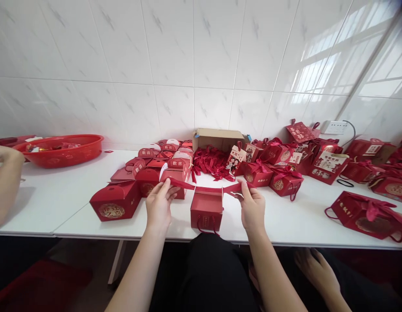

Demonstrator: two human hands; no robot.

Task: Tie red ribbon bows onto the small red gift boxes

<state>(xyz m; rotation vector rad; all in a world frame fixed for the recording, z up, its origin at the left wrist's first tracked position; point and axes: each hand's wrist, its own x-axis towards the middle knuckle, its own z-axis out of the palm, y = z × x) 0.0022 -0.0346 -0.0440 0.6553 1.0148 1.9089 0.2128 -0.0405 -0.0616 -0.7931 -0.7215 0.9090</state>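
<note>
A small red gift box (206, 209) stands at the near edge of the white table (57, 203), right in front of me. A red ribbon (209, 189) runs across its top, stretched out to both sides. My left hand (159, 203) pinches the ribbon's left end, just left of the box. My right hand (250, 206) pinches the right end, just right of the box. Both hands are closed on the ribbon and rest near the table top.
Unribboned red boxes (116, 203) cluster to the left, ribboned ones (366, 213) to the right. A cardboard box (217, 138) and a loose ribbon pile (210, 161) sit by the tiled wall. A red basin (62, 149) is far left, near another person's arm (4, 182). A further hand (316, 268) shows below the table.
</note>
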